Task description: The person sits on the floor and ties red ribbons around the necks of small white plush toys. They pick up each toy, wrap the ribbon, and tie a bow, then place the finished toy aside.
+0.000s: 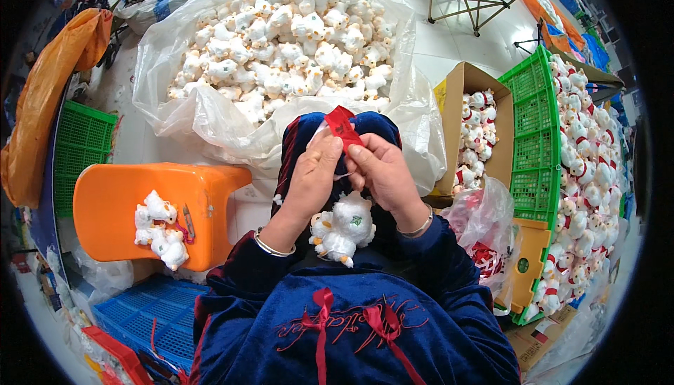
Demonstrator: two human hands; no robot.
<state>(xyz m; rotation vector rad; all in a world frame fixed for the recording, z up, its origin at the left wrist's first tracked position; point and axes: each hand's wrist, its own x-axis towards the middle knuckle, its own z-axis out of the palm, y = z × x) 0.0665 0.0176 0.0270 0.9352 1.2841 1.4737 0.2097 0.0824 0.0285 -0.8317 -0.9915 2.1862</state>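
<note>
Above my lap, both hands meet at a small red piece of fabric [340, 124], which looks like a folded ribbon or scarf. My left hand [314, 178] is closed, pinching its lower end. My right hand [385, 174] is closed too, thumb and fingers gripping the same piece from the right. Something thin and pale shows beside the red fabric, too small to make out. Between my forearms a white plush toy [345, 229] with orange-yellow bits and a small green mark rests on my lap, touched by neither hand.
Ahead lies a big clear plastic bag [165, 104] full of white plush toys. An orange stool [105, 206] at left bears several toys and a small tool [188, 222]. Right are a cardboard box [497, 164], a bag of red ribbons [484, 244] and a green crate [531, 139] beside red-scarfed toys.
</note>
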